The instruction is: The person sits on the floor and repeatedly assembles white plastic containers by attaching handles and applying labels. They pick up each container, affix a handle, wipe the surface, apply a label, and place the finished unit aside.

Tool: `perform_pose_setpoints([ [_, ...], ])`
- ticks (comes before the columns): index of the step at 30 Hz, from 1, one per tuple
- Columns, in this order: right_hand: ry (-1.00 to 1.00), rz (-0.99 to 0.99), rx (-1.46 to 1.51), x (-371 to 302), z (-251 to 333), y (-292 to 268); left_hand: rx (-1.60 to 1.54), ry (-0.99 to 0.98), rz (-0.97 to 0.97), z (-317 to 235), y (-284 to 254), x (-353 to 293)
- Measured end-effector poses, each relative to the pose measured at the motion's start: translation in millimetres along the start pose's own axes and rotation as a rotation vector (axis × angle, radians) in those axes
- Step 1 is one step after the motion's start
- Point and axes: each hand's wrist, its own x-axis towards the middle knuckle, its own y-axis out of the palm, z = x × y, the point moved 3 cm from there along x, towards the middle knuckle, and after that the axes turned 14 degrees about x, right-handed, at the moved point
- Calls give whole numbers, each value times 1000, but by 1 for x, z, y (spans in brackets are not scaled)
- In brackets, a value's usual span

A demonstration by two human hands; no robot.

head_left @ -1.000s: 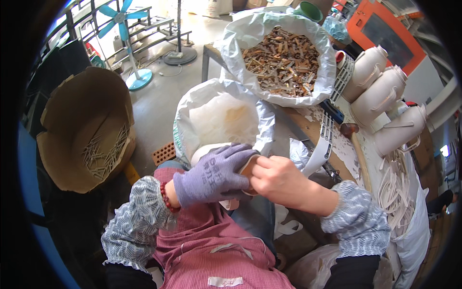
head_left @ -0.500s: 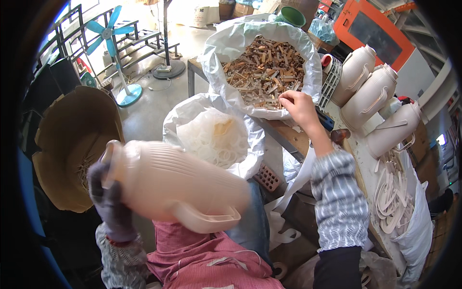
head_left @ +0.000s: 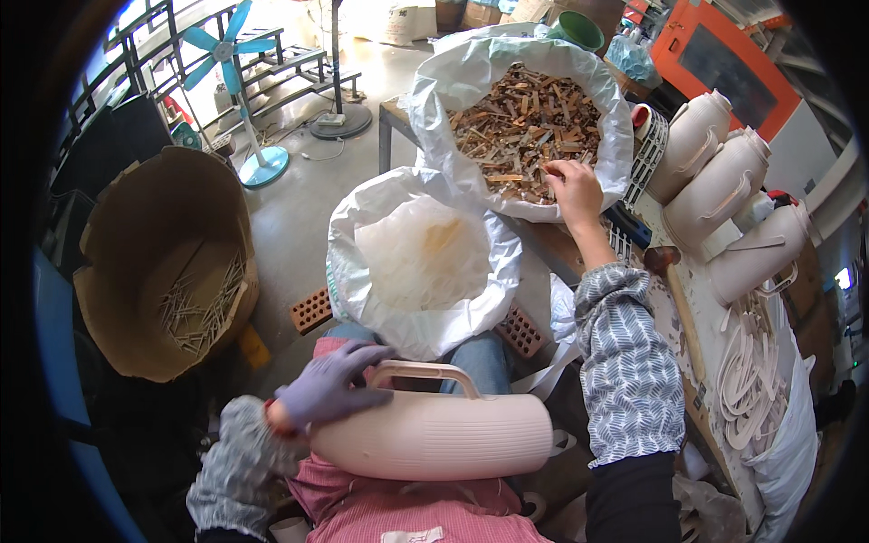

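Observation:
A pale pink, ribbed thermos jug shell (head_left: 453,436) lies on its side across my lap, its looped handle facing up and away from me. My left hand (head_left: 337,385), in a purple-grey glove, grips the jug's left end beside the handle. My bare right hand (head_left: 575,192) reaches into the near right part of a white-lined container holding small brown strips (head_left: 516,127). Its fingertips are pinched together; what they hold, if anything, is too small to make out. Closer to me stands a white sack (head_left: 348,262) holding translucent whitish rings.
Three similar jugs (head_left: 720,195) stand or lean on the bench at right, near a wooden-handled hammer (head_left: 685,308) and a bundle of pale strips (head_left: 749,385). At left are an open cardboard box (head_left: 118,299) with thin sticks and a blue fan (head_left: 222,52). Perforated bricks (head_left: 312,310) flank the sack.
The jug has come down from a tilted, raised position to lie across my lap, turned so its handle faces away. My left hand has shifted onto its upper side. My right hand remains at the strips.

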Motion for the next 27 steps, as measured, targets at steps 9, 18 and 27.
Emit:
perform_pose_setpoints([
  [9,-108,433,457,-112,153,-22,-647,-85,401,40,85,22],
  [18,-428,654,422,-206,215,-12,-734,-188,338,30,77,17],
  [27,-500,622,432,-209,208,-10,-738,-142,351,27,76,24],
])
